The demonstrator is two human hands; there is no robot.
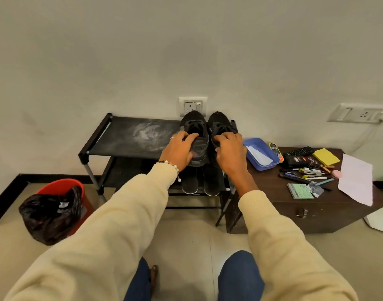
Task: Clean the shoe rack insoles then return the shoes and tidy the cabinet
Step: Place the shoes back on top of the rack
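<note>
Far left, on the floor: red bin (62, 187) with a black bag (50, 213) spilling over its rim. Beside it, against the wall, black shoe rack (95, 135); the bare left part of its top shelf (134, 135) carries whitish dust smears. 2 black shoes stand side by side at the right end of that shelf, toes to the wall, below a wall socket (192, 106). Left hand (178, 149), beaded bracelet at the wrist, has its grip closed over the collar and side of the left shoe (195, 124). Right hand (230, 152) grips the right shoe (219, 121) likewise, fingers hooked into the opening. On the lower shelf under the shoes, 2 dark insoles (189, 184) lie flat, side by side. Right of the rack: low brown cabinet (316, 211), its top littered with a blue tray (262, 157), pens, yellow notepad (326, 156) and a white paper sheet (357, 179).
</note>
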